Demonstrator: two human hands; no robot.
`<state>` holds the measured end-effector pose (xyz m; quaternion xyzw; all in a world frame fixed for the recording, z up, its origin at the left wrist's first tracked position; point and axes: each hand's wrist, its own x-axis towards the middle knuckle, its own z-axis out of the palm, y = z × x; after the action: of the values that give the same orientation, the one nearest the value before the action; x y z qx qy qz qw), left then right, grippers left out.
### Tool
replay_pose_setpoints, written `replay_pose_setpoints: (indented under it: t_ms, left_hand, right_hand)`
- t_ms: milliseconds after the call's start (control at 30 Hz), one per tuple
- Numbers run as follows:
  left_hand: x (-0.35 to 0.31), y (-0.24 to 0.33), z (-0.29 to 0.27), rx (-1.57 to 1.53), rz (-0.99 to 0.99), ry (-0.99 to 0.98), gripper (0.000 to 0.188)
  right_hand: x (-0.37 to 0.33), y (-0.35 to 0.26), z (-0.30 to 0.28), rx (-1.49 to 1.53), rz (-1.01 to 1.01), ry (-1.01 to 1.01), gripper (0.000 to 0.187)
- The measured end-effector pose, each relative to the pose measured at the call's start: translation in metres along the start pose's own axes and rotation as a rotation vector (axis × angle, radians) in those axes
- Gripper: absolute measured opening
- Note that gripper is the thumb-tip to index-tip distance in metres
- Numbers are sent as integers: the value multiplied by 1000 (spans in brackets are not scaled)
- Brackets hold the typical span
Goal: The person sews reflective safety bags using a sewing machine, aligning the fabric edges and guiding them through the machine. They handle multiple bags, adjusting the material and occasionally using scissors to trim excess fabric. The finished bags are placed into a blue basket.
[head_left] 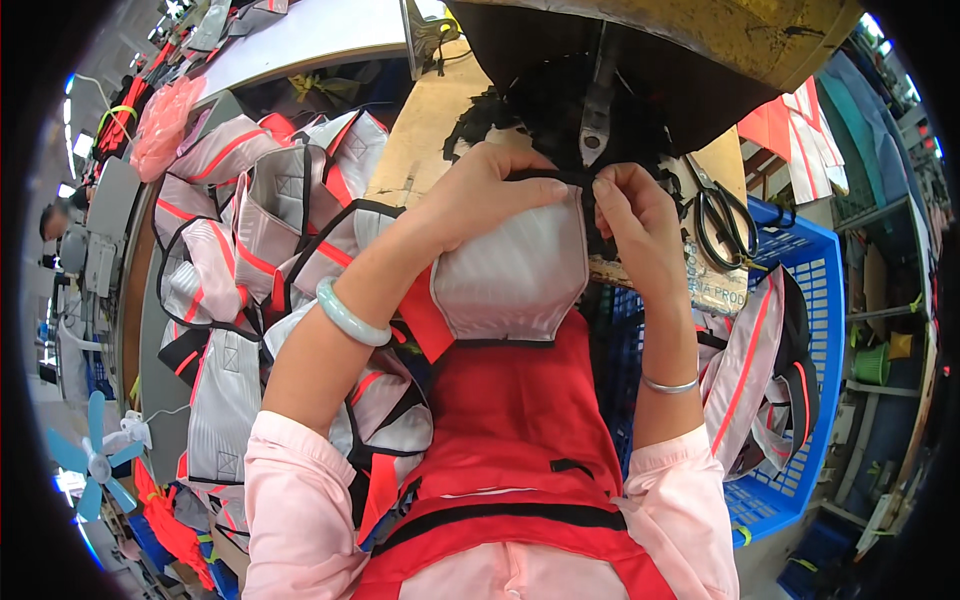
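A silver-grey fabric piece (510, 270) with black edging hangs in front of me, a red strip (428, 318) showing at its lower left. My left hand (495, 195) grips its upper edge, thumb lying across the front and the other fingers partly hidden behind. At the upper right corner my right hand (640, 220) pinches the black edging between thumb and fingertips. Just above that corner, a narrow metal machine arm (596, 115) points down, close to my right fingertips. Dark scraps (490, 118) are heaped around and behind the arm.
Similar grey, red and black fabric pieces (255, 220) pile up on my left. Black-handled scissors (722, 215) lie on the worn table (425, 115), right of my right hand. A blue plastic basket (822, 390) holding more pieces stands at the right. A yellowed machine housing (740, 35) overhangs the work.
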<state>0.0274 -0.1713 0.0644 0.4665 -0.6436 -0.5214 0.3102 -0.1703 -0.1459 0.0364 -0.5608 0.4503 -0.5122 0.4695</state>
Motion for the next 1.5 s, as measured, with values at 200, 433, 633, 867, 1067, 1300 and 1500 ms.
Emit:
replay_pose_setpoints:
  t_ms: [200, 433, 633, 867, 1067, 1300, 1500]
  left_hand:
    - [3, 6, -1, -89, -60, -2, 33]
    - [4, 5, -2, -168, -63, 7, 35]
    - [1, 4, 0, -209, -67, 39, 35]
    - [-2, 4, 2, -231, -61, 67, 36]
    - [-31, 0, 4, -143, -50, -57, 29]
    - [-107, -16, 23, -104, 166, -166, 27]
    - [-184, -35, -19, 721, 568, -361, 24]
  right_hand:
    - [7, -6, -1, 23, 39, -18, 17]
    - [13, -2, 2, 216, 31, -17, 16]
    - [8, 1, 10, 248, -45, 36, 17]
    - [7, 2, 5, 710, 36, 105, 16]
    - [-36, 0, -20, -451, -291, 220, 23]
    - [-116, 17, 30, -2, 124, -444, 28]
    - [-195, -20, 2, -43, 174, -436, 23]
